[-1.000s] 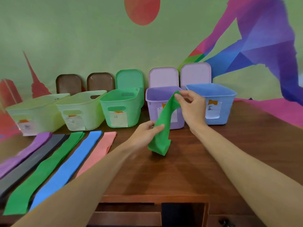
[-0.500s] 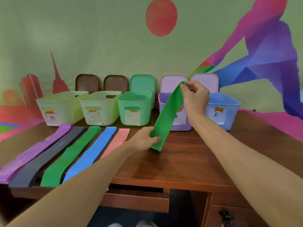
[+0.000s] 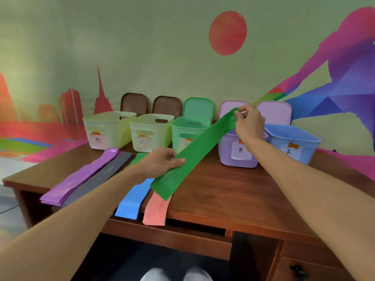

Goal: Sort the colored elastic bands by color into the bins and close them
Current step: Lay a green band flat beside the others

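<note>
I hold a green elastic band [image 3: 194,153] stretched slantwise above the table. My right hand [image 3: 248,123] pinches its upper end in front of the purple bin [image 3: 239,157]. My left hand [image 3: 162,162] grips the band near its lower part, whose end hangs over the pink band [image 3: 155,209]. On the table lie a purple band [image 3: 81,177], a grey band [image 3: 101,175], another green band [image 3: 140,158] mostly hidden by my left arm, and a blue band [image 3: 130,199]. The green bin [image 3: 188,128] stands open behind the held band.
Two pale yellow-green bins [image 3: 107,128] [image 3: 151,130] stand at the left of the row and a blue bin [image 3: 292,142] at the right. Lids lean on the wall behind: two brown [image 3: 134,102], one green [image 3: 197,106], two pink [image 3: 274,112]. A drawer is under the table's front edge.
The green band has been pulled out longer and lower-slanted. My left hand moved left along it, my right hand stays raised at the purple bin. The camera view pulled back.
</note>
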The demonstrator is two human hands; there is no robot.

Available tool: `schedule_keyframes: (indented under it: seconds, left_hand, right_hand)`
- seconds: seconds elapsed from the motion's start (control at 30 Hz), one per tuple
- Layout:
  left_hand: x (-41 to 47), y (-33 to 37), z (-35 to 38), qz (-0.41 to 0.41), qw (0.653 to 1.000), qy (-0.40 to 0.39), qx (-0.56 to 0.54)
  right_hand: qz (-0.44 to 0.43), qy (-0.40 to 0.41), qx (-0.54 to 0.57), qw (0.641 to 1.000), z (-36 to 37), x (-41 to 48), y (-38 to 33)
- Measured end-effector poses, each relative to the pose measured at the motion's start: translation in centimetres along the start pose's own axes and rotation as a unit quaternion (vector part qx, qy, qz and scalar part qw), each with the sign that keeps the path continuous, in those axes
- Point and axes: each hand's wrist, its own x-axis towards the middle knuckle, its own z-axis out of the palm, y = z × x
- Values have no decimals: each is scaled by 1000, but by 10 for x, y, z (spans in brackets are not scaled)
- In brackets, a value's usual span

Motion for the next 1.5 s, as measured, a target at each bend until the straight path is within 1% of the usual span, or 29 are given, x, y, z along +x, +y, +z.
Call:
schedule_keyframes:
  seconds: [0.17, 0.23, 0.33, 0.43, 0.5, 0.6, 0.67, 0.7, 0.8, 0.87, 0.9, 1.0, 1.13, 1.2, 1.5]
  left_hand:
    - [-27, -36, -35, -54, 994, 28, -96]
    - [-35, -50, -47, -81, 987, 18, -139]
    - [-43, -70, -63, -128, 975, -1, -180]
    - [-48, -87, -74, -172, 963, 3, -209]
    - [-48, -98, -80, -197, 958, 14, -208]
    - [-47, -114, -88, -226, 953, 28, -200]
    - [-46, -122, -91, -242, 949, 22, -199]
    - [-46, -125, -92, -249, 948, 15, -200]
    - [-44, -132, -93, -264, 944, 14, -197]
    - [-43, -137, -91, -271, 946, 29, -177]
    - [-43, -139, -90, -272, 950, 35, -151]
    - [-41, -142, -85, -265, 962, 38, -60]
    - [-39, -142, -83, -260, 964, 32, -38]
    - [-37, -142, -83, -256, 966, 28, -11]
    - [-28, -144, -83, -251, 960, 14, 120]
  right_hand:
    - [36, -103, 8, 994, 49, -4, -3]
    - [46, -126, 29, 990, 71, -8, -7]
    - [98, -158, 87, 979, 101, -16, -12]
    - [154, -226, 166, 947, 132, -21, -16]
    - [175, -268, 212, 923, 152, -25, -20]
    - [185, -312, 232, 902, 180, -30, -26]
    - [164, -341, 204, 903, 199, -34, -27]
    - [142, -352, 172, 909, 208, -37, -28]
    - [30, -343, 42, 938, 233, -44, -28]
    - [-47, -335, -34, 941, 251, -45, -28]
    - [-65, -335, -58, 938, 259, -45, -27]
    - [-82, -337, -97, 933, 280, -48, -23]
    - [-122, -355, -153, 914, 299, -54, -16]
    - [-134, -358, -168, 909, 306, -57, -12]
    - [-150, -366, -199, 897, 320, -65, 0]
